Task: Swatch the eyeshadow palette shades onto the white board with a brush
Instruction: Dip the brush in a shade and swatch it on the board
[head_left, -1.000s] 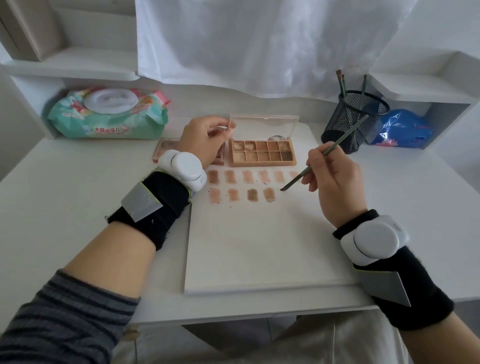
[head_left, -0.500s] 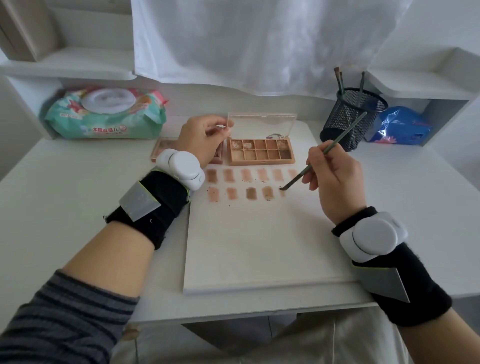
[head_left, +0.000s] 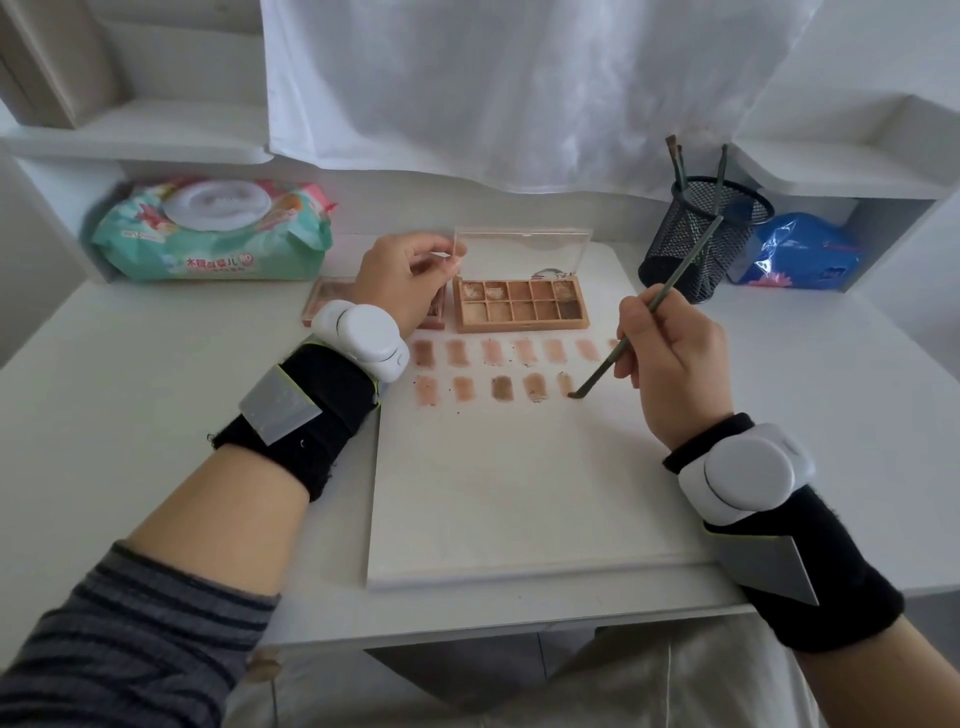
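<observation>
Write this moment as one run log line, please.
right hand: brush tip on board, second swatch row | left hand: at palette lid

My white desk (head_left: 130, 415) carries the white board (head_left: 519, 493) at centre. Beyond the board: wet-wipes pack (head_left: 213, 234) far left, mesh brush holder (head_left: 701, 234) and blue bag (head_left: 800, 249) far right.

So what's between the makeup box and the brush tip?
In the head view, a row of swatches on the white board lies between the palette and the brush tip.
</observation>
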